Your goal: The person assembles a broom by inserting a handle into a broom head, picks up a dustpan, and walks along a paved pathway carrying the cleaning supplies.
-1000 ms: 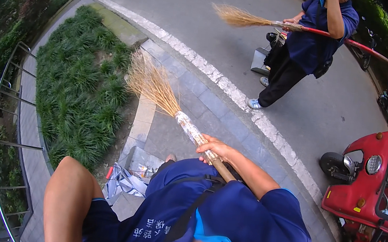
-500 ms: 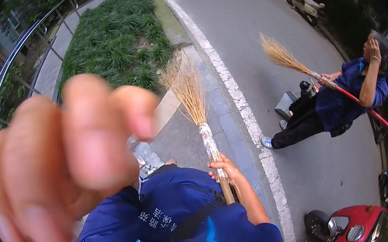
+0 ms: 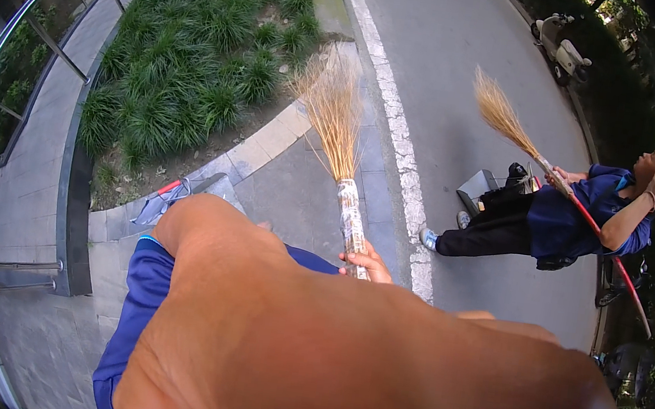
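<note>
My right hand (image 3: 369,264) is closed around the handle of a twig broom (image 3: 340,140). The handle has patterned wrapping, and the pale bristles fan upward over the paving toward the planting bed. My left arm (image 3: 303,325) crosses very close before the view, coming from a blue sleeve (image 3: 138,295) at the left. It hides my body and much of the lower middle. My left hand (image 3: 543,390) is at the lower right, large and near; how its fingers are held does not show clearly. Left of the broom, a grey flat object (image 3: 218,190) with a red stick is partly hidden by my arm.
A co-worker (image 3: 583,213) in dark blue stands on the road at right, one hand at the head, holding another twig broom (image 3: 500,116). A dustpan (image 3: 474,189) is beside them. A grass bed (image 3: 200,39), metal railing (image 3: 37,25) and parked scooter (image 3: 563,49) surround us.
My left hand has swung from the left across to the right, its arm now covering my front. The view has shifted. My right hand still holds the broom.
</note>
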`<state>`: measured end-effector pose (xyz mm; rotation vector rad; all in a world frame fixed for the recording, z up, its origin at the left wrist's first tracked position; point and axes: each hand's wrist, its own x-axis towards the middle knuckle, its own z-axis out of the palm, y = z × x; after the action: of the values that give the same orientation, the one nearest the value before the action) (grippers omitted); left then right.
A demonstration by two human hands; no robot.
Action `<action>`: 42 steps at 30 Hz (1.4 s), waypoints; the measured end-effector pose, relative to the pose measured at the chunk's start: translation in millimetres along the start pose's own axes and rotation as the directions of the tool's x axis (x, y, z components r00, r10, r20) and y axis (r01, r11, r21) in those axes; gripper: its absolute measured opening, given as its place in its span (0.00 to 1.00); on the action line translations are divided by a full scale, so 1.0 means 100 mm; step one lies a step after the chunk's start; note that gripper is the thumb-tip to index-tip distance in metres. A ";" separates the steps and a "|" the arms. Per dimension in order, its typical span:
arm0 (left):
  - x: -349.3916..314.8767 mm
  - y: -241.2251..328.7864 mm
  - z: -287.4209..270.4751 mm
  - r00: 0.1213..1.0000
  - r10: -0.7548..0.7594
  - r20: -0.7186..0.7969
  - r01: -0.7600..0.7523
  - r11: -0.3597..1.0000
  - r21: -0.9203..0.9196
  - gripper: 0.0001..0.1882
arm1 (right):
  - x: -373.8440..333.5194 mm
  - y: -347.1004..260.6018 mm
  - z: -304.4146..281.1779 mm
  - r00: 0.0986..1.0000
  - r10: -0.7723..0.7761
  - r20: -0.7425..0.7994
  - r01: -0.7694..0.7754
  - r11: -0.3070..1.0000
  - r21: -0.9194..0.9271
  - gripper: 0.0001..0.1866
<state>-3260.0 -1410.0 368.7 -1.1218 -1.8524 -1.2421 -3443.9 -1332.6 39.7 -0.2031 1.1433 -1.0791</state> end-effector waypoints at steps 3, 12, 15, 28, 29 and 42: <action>-0.02 -0.09 0.04 0.999 0.023 0.038 -0.022 1.000 -0.022 0.15 | -0.03 0.01 0.01 1.000 0.012 0.007 -0.012 1.000 0.021 0.39; -0.15 0.12 -0.15 0.997 -0.041 0.068 0.036 0.996 0.076 0.19 | -0.14 -0.03 0.14 0.997 0.057 -0.050 -0.057 0.998 0.007 0.39; -0.17 0.24 -0.21 0.994 -0.070 0.082 0.061 0.993 0.103 0.20 | 0.05 0.12 -0.08 0.999 0.036 0.016 -0.036 0.999 0.003 0.38; -0.55 0.98 -0.61 0.969 -0.188 0.157 0.142 0.953 0.266 0.26 | 0.16 0.02 0.08 0.996 0.091 0.017 -0.091 0.996 -0.002 0.33; -0.57 1.17 -0.59 0.961 -0.224 0.159 0.170 0.940 0.297 0.27 | 0.24 0.03 0.12 0.992 0.112 0.063 -0.112 0.994 -0.012 0.32; -3.21 3.11 -0.66 -0.328 0.670 -0.666 0.827 0.544 0.139 0.39 | 0.53 0.24 -0.12 0.965 0.196 0.172 -0.196 0.980 -0.018 0.24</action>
<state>-2838.2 -1508.4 242.4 0.9776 -0.5448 -0.4628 -3439.7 -1356.8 -14.5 -0.1772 0.9853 -0.8677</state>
